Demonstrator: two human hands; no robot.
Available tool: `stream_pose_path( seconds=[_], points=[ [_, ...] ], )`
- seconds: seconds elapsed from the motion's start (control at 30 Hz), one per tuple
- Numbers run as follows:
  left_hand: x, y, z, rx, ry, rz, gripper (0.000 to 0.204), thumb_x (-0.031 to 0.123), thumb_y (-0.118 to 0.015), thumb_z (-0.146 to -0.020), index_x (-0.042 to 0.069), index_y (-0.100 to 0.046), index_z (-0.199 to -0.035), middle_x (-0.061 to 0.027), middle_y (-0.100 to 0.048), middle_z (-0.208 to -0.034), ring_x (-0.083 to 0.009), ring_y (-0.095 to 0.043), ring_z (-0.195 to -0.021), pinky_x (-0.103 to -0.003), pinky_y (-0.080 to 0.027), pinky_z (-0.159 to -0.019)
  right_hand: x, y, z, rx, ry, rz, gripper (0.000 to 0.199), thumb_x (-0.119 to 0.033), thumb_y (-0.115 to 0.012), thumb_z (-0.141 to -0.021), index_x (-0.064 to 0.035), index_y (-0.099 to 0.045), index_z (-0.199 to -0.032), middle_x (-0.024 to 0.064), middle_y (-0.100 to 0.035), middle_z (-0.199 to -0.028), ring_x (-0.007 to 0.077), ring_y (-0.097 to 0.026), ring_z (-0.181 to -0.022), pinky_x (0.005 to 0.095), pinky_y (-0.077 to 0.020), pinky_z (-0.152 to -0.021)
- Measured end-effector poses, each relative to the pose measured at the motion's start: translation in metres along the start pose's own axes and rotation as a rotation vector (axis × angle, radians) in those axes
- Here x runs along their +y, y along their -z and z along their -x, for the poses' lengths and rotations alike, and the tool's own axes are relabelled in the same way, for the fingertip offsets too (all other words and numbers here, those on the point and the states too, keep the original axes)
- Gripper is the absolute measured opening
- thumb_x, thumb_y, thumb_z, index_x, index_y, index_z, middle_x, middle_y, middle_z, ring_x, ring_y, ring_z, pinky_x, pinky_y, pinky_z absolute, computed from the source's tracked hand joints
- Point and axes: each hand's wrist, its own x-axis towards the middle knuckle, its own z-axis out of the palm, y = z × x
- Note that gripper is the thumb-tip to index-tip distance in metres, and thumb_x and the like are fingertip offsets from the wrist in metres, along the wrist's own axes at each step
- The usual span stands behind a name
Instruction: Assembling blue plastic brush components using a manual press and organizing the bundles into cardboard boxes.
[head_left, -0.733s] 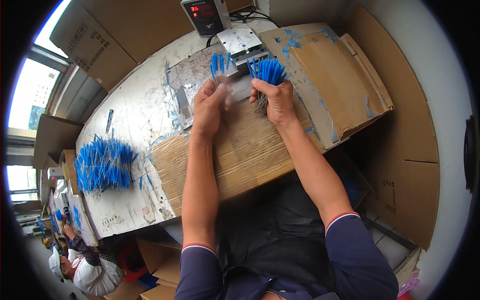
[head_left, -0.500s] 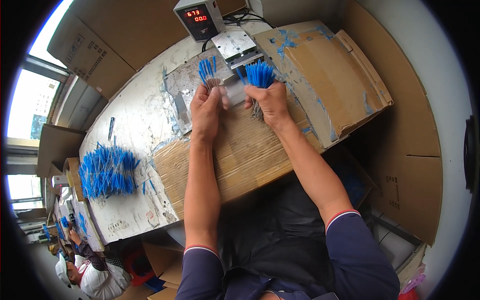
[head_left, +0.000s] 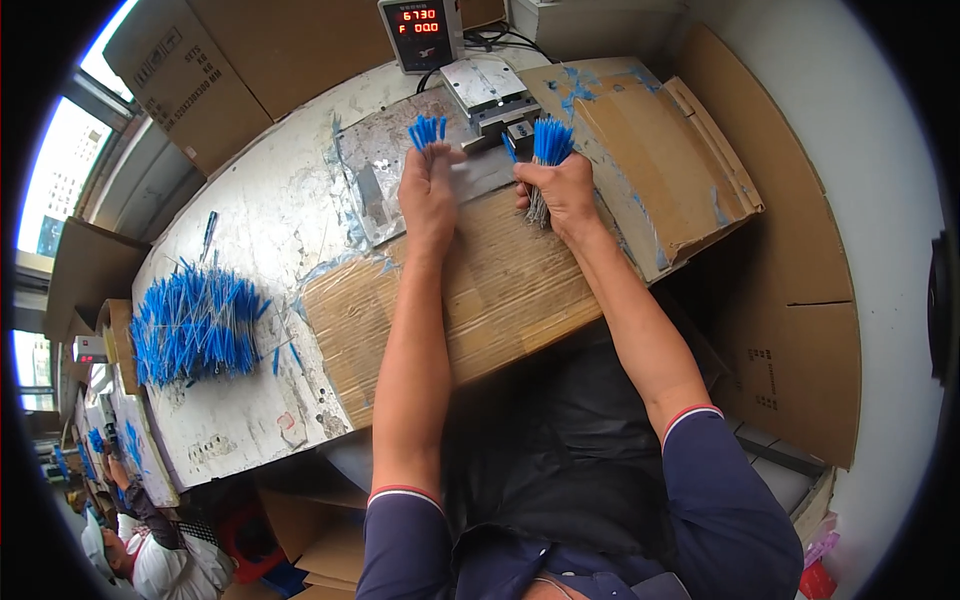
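- The large bunch of blue-tipped wires (head_left: 553, 142) is in the right grip (head_left: 562, 190), fingers wrapped around its bare metal part, blue ends standing out beyond the grip and bare ends sticking out below it.
- Its long axis runs nearly straight away from the person, the blue ends foremost.
- 1 single wire (head_left: 509, 147) stands apart from that bunch, just left of it; it seems pinched at the thumb of the right grip, its blue end leaning slightly left.
- The small metal machine (head_left: 488, 90) lies ahead and to the left of the right grip, close to that single wire's blue end; whether they touch, I cannot tell. Of the 2 grips, the right is nearer to the machine's front edge, and this short gap is the relation that matters most.
- The left grip (head_left: 428, 195) is closed on a small bunch of blue-tipped wires (head_left: 427, 130), blue ends pointing away from the person; its fingers are partly blurred.
- Beneath and ahead of the left grip is a flat metal plate (head_left: 385, 170); nearer the person lies a cardboard sheet (head_left: 500, 275).
- Beyond the machine stands a display box (head_left: 418, 45) with red digits.
- Right of the right grip is a cardboard box (head_left: 680, 180).
- Well left of the left grip, a heap of blue-tipped wires (head_left: 197, 325) rests on the bench (head_left: 270, 225), a pen (head_left: 209, 235) just beyond it.
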Motion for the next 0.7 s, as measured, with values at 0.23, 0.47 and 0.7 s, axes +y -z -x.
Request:
stream_pose_path(
  seconds=[0.23,0.47,0.7],
  points=[
    [-0.008,0.001,-0.001,0.141,-0.042,-0.204,0.01,0.005,-0.045,-0.107,0.002,-0.055,-0.108,-0.0091,-0.071,-0.092,-0.0149,-0.069,-0.083,-0.03,-0.056,-0.078,-0.006,0.0,-0.02,-0.04,-0.02,0.137,0.013,0.006,-0.069,-0.074,0.0002,-0.058,-0.07,0.0078,-0.061,-0.063,0.0165,-0.063,-0.051,0.0313,-0.0528,-0.042],
    [-0.008,0.0,0.001,0.157,-0.041,-0.24,0.01,0.004,-0.046,-0.106,0.002,-0.055,-0.109,-0.0091,-0.072,-0.09,-0.0158,-0.07,-0.081,-0.03,-0.057,-0.076,-0.006,-0.009,-0.032,0.03,-0.012,0.304,0.011,0.008,-0.07,-0.07,0.0048,-0.06,-0.065,0.012,-0.063,-0.062,0.0196,-0.064,-0.05,0.0337,-0.0548,-0.041],
    [-0.004,-0.001,0.004,0.25,-0.054,-0.295,0.009,0.006,-0.049,-0.106,0.004,-0.058,-0.107,-0.0086,-0.075,-0.093,-0.0164,-0.071,-0.081,-0.032,-0.056,-0.075,0.0,-0.009,-0.03,0.036,-0.013,0.249,0.01,0.007,-0.07,-0.071,0.0057,-0.06,-0.067,0.0131,-0.064,-0.063,0.0206,-0.065,-0.05,0.0337,-0.0552,-0.041]
  ],
)
